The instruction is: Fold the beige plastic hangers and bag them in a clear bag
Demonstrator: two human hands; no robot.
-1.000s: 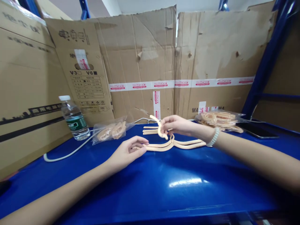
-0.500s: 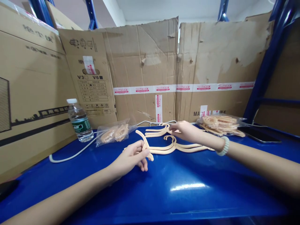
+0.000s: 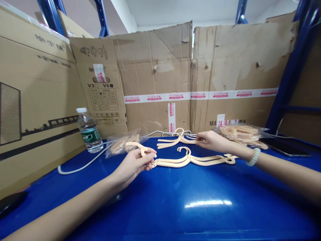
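My left hand (image 3: 136, 163) is closed on a curved beige plastic hanger piece (image 3: 136, 146), held just above the blue table (image 3: 175, 201). Its fingertips sit beside the left tip of a beige hanger (image 3: 193, 160) lying flat mid-table. My right hand (image 3: 210, 140), with a white bead bracelet at the wrist, pinches the right end of a second stack of beige hangers (image 3: 173, 140) lying farther back.
A water bottle (image 3: 89, 131) stands at the left by a white cable (image 3: 82, 163). Two clear bags of beige parts lie on the table, one left (image 3: 122, 143) and one right (image 3: 242, 133). Cardboard boxes (image 3: 160, 73) wall the back and left. A dark phone (image 3: 288, 147) lies at the right.
My left hand has lifted the curved piece and turned it so its arm points left. My right hand moved right along the far hangers. The camera tilted up a little.
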